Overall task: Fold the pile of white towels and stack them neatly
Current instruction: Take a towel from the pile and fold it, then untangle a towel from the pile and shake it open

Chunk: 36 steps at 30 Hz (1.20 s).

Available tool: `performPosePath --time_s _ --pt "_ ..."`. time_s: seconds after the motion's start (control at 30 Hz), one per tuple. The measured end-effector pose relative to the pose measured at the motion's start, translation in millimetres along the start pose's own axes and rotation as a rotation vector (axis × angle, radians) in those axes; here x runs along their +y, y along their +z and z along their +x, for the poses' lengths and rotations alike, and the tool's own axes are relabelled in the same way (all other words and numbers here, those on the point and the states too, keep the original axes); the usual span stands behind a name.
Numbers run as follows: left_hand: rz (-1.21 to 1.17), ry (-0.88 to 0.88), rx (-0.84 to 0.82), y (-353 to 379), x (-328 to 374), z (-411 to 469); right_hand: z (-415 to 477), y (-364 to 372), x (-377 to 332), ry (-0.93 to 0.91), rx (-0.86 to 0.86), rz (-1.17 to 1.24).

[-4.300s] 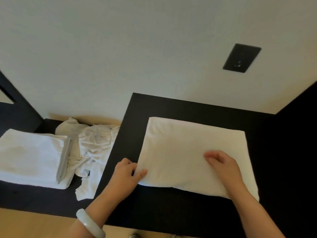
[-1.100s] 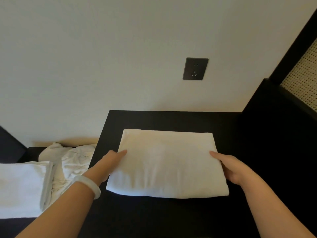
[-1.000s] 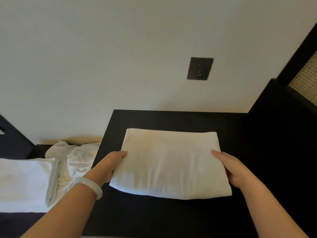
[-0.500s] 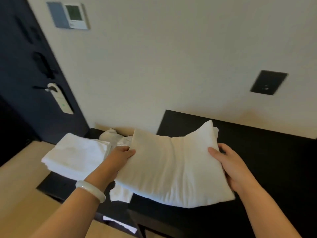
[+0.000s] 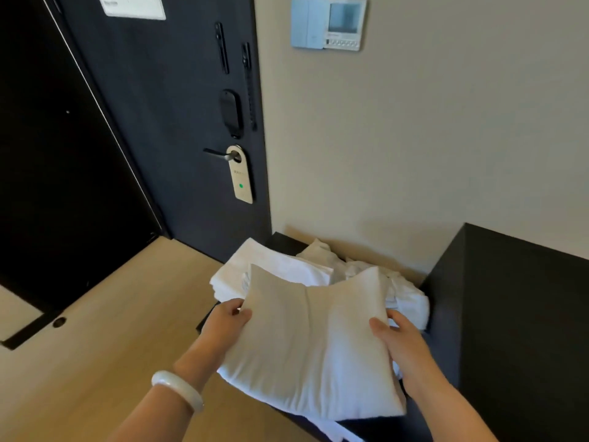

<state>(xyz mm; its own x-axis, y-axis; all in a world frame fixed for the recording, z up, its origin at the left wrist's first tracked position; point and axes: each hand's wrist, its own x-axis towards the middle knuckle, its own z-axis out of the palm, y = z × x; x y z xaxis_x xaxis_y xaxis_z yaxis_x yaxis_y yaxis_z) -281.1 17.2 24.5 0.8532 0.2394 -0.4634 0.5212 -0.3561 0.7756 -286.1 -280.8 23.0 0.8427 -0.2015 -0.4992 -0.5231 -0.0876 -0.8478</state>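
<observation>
folded towel (image 5: 314,342): white, sagging, aloft | stack (image 5: 274,272) | crumpled pile (image 5: 404,295)

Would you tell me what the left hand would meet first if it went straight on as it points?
Probably the stack of folded towels beyond the left hand and its held towel; depth is unclear.

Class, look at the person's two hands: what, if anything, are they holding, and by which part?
A folded white towel, gripped by its two side edges: left hand on the left, right hand on the right.
</observation>
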Motion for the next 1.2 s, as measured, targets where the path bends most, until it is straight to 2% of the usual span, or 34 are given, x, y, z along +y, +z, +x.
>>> performPosePath --time_s 0.43,0.6,0.7,0.8,0.93,1.1,1.2 --pt "0.219 0.076 0.059 -45 17 157 122 103 5 0.053 -0.062 0.000" --pt "0.185 0.082 -0.002 -65 31 233 159 122 7 -0.013 0.007 0.024" --pt "0.158 0.023 -0.054 -59 15 283 190 137 30 0.076 0.052 0.034" --pt "0.266 -0.103 -0.168 -38 -22 325 215 153 61 0.208 0.078 0.035" --pt "0.327 -0.157 -0.150 -24 -54 345 230 159 80 0.227 0.177 0.024" --pt "0.386 -0.102 -0.139 -21 -69 357 227 159 84 0.247 0.199 0.063" --pt "0.544 -0.050 -0.122 -14 -63 356 223 158 81 0.252 0.211 0.122"
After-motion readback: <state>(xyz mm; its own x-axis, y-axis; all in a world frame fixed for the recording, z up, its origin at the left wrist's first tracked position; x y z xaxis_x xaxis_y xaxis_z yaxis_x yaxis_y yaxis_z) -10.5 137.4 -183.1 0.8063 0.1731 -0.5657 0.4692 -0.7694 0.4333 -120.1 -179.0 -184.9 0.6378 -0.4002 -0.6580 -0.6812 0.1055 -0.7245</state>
